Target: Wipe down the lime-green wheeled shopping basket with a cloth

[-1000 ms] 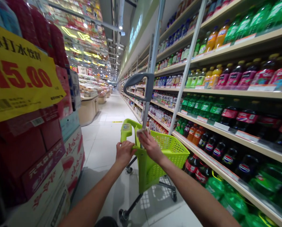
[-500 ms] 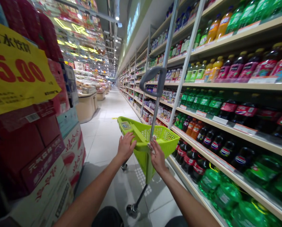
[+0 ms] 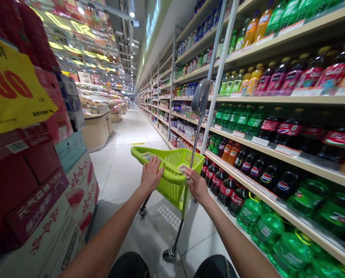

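Observation:
A small lime-green shopping cart (image 3: 172,179) with perforated basket walls stands on the tiles in front of me. A metal pole rises from its near right side to a grey loop handle (image 3: 200,97), seen partly edge-on. My left hand (image 3: 151,175) is closed over the cart's near rim, beside a label set into the green plastic. A crumpled whitish cloth (image 3: 183,169) with dark spots is pinched in the fingers of my right hand (image 3: 196,184). It rests against the rim near the base of the pole.
Shelves of soft-drink bottles (image 3: 256,170) run along the right, close to the cart. Stacked drink cartons (image 3: 76,181) and a yellow price sign (image 3: 19,88) stand on the left. A tiled aisle (image 3: 132,127) leads past a wooden display counter (image 3: 95,129).
The cart has turned, and its loop handle now appears narrower and farther right. My left hand sits closer to the label. The cloth has shifted from the pole onto the rim.

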Motion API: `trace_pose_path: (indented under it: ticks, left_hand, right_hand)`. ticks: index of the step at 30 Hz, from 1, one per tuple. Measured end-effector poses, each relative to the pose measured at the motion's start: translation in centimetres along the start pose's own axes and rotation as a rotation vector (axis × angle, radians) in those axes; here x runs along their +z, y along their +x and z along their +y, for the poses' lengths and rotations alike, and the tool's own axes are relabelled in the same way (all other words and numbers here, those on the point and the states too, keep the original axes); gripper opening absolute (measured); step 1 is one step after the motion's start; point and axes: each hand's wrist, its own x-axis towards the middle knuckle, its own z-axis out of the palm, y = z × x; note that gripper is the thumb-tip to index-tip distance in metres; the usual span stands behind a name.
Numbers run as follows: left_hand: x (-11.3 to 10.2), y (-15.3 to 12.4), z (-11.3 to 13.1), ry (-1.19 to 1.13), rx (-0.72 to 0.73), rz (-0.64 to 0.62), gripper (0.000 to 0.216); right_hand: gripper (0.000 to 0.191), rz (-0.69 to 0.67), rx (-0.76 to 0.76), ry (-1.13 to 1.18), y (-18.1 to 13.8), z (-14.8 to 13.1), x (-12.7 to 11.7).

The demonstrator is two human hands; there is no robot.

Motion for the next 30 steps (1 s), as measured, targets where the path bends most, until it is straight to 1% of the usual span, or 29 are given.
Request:
trace_pose_path:
  ticks: [2,4,6,8,10,12,14,16,17,19,21,23,24,25,27,29,30]
  left_hand:
    - [0.6,0.4,0.4,0.065,-0.046,0.016,0.040]
    - [1.0,0.4,1.0,0.089,-0.040,0.010,0.041]
    - [1.2,0.4,1.6,0.091,-0.019,-0.005,0.040]
    - [1.0,0.2,1.8,0.076,0.024,-0.031,0.039]
    - [0.7,0.0,1.6,0.050,0.063,-0.048,0.037]
    - [0.6,-0.3,1.5,0.031,0.080,-0.046,0.036]
    - [0.8,-0.5,1.7,0.020,0.067,-0.025,0.035]
    - [1.2,-0.7,2.2,0.000,0.049,0.005,0.034]
    - [1.3,-0.7,2.5,-0.019,0.046,0.017,0.033]
    - [1.3,-0.5,3.0,-0.079,0.043,0.029,0.032]
    - [0.9,0.0,3.6,-0.168,0.010,0.032,0.032]
    - [0.3,0.7,4.3,-0.255,-0.015,0.012,0.034]
    - [0.0,1.1,4.7,-0.288,-0.012,-0.017,0.035]
    - [-0.2,1.5,5.2,-0.309,-0.002,-0.059,0.037]
    - [-0.2,2.0,6.1,-0.308,0.031,-0.164,0.040]
    - [0.2,2.2,7.0,-0.247,0.072,-0.230,0.040]
    - [0.4,2.2,7.3,-0.200,0.096,-0.231,0.038]
  right_hand:
    - [0.043,0.071,0.034,-0.008,-0.1,-0.5,0.2]
    - [0.043,0.088,0.028,-0.020,0.1,-2.0,1.0]
    - [0.049,0.016,-0.023,-0.040,0.3,-3.6,1.9]
    - [0.053,-0.055,-0.065,-0.083,0.5,-4.2,2.2]
    - [0.053,-0.047,-0.034,-0.145,0.3,-3.4,1.5]
    - [0.051,0.019,0.061,-0.199,-0.1,-1.6,0.0]
    - [0.047,0.092,0.156,-0.237,-0.4,0.1,-1.5]
    - [0.042,0.140,0.216,-0.268,-0.5,0.7,-2.1]
    - [0.041,0.144,0.229,-0.278,-0.4,0.6,-1.8]
    - [0.042,0.106,0.213,-0.278,0.1,-0.5,-0.4]
    - [0.049,0.037,0.166,-0.247,0.9,-1.7,1.6]
    - [0.057,-0.002,0.151,-0.195,1.8,-2.6,3.3]
    - [0.061,-0.003,0.162,-0.170,2.1,-2.8,3.8]
    - [0.066,-0.005,0.177,-0.151,2.4,-2.8,3.9]
    - [0.076,-0.052,0.195,-0.153,2.6,-2.6,3.3]
    - [0.083,-0.149,0.217,-0.236,2.3,-2.2,1.7]
    - [0.084,-0.194,0.234,-0.295,2.0,-2.0,0.8]
